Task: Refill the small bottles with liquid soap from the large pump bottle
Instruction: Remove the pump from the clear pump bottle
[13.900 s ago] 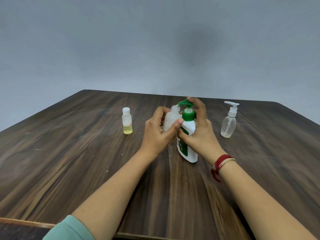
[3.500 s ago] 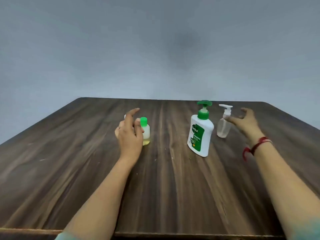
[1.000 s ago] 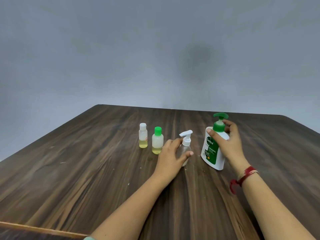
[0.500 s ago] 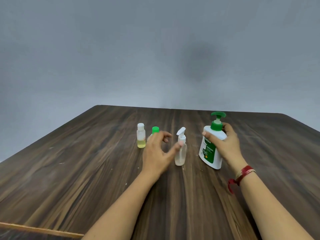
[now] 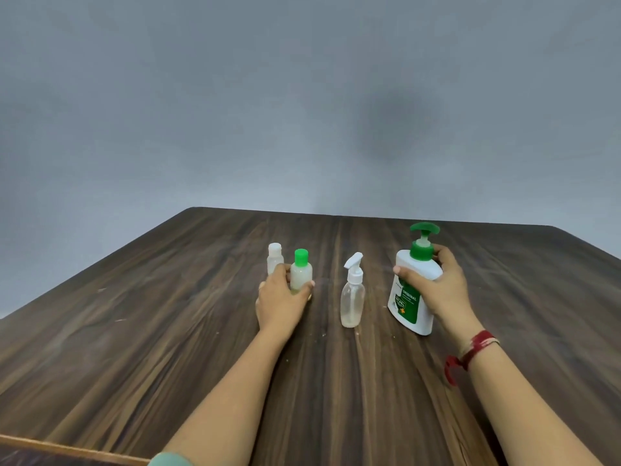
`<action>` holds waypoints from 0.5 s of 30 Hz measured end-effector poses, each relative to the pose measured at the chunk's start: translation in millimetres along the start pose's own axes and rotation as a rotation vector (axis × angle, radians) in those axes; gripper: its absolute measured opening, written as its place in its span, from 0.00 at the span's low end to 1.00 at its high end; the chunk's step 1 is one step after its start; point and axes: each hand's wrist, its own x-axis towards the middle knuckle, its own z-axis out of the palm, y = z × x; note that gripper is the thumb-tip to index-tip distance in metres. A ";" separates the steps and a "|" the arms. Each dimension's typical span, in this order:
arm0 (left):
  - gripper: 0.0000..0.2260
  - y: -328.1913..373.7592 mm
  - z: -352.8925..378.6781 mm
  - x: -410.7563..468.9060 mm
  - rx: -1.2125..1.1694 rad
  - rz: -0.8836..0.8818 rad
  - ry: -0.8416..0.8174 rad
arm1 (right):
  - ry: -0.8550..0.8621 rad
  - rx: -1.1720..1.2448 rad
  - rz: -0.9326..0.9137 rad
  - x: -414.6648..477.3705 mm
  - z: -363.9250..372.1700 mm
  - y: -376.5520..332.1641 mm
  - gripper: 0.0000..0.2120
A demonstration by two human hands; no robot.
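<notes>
On the wooden surface [image 5: 168, 331] the left hand [image 5: 280, 302] curls its thumb and fingers round the green-capped small bottle [image 5: 300, 272], which stands upright; a white-capped small bottle [image 5: 275, 260] stands just behind, seemingly untouched. The right hand [image 5: 437, 287] grips the shoulder of the large pump bottle [image 5: 411, 297]. Between the hands stands a clear spray bottle [image 5: 352, 295], apart from both.

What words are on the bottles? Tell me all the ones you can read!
"ORIGINAL": on the front of the large pump bottle, gripped by the right hand.
Smaller print below it: too blurred to read.
Green-capped bottle, white-capped bottle, clear spray bottle: no readable text.
</notes>
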 end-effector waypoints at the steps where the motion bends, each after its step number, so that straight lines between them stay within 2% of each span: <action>1: 0.15 -1.1 -0.2 1.6 0.010 -0.007 0.013 | 0.001 -0.004 -0.001 0.2 0.2 0.0 0.23; 8: 0.18 -3.0 -1.6 4.2 0.014 -0.036 0.041 | 0.010 -0.014 -0.015 -0.5 0.3 -1.5 0.24; 13: 0.29 3.6 -5.9 -2.5 -0.016 -0.061 0.095 | 0.034 -0.045 -0.095 -3.4 -0.2 -5.1 0.30; 15: 0.28 7.5 -10.0 -5.1 -0.042 -0.051 0.114 | 0.030 -0.068 -0.117 -4.7 -0.2 -6.6 0.31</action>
